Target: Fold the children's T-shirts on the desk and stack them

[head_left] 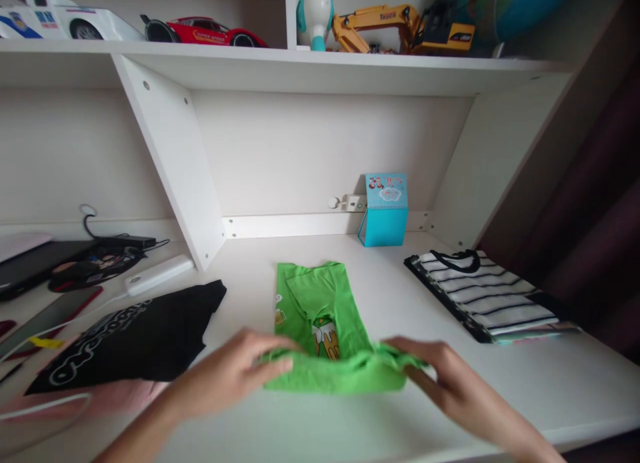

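Observation:
A green T-shirt [320, 310] with a printed picture lies partly folded on the white desk [400, 303], its near edge turned up. My left hand [235, 373] pinches the left corner of that turned-up edge. My right hand [440, 373] grips the right corner of the same edge, fingers closed on the cloth.
A black printed shirt [135, 336] lies to the left, over a pink garment [75, 400]. A folded striped shirt [485, 293] sits at the right. A blue box [385, 210] stands at the back. Cables and devices [75, 263] crowd the far left. Toy cars [205, 31] and a toy excavator [400, 26] fill the shelf above.

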Action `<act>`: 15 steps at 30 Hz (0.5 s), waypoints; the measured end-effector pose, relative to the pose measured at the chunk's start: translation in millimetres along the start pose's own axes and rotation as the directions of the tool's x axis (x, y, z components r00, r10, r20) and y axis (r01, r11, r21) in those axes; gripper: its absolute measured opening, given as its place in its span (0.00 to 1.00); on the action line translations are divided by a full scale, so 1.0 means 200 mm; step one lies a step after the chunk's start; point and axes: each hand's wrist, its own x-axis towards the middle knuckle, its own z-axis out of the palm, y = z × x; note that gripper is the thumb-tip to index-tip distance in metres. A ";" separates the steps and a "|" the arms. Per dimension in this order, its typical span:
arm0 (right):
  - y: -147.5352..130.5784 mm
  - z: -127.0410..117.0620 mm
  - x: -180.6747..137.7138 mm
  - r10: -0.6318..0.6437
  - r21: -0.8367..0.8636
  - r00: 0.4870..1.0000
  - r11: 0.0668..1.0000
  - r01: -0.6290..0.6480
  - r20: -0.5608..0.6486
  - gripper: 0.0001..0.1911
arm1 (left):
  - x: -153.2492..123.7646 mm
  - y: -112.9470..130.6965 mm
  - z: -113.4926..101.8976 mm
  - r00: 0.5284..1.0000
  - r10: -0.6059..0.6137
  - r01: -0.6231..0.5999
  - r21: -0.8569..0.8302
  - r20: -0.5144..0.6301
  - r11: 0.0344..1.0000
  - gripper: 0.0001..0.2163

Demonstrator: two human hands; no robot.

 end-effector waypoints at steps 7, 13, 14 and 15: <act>0.46 0.20 0.89 0.288 0.062 0.957 0.956 -0.287 -0.022 0.11 | 0.72 -0.55 -0.04 0.939 -0.339 0.288 -0.398 -0.063 0.871 0.16; 0.66 0.38 0.99 0.319 -0.052 0.948 0.947 -0.318 0.013 0.09 | 0.75 -0.82 0.12 0.936 -0.342 0.268 -0.463 -0.083 0.845 0.15; 0.66 0.38 0.99 0.316 -0.071 0.949 0.946 -0.315 0.004 0.10 | 0.75 -0.83 0.12 0.943 -0.314 0.239 -0.440 -0.106 0.866 0.15; 0.66 0.37 1.00 0.317 -0.092 0.948 0.944 -0.316 -0.004 0.11 | 0.76 -0.84 0.10 0.949 -0.284 0.208 -0.402 -0.139 0.892 0.15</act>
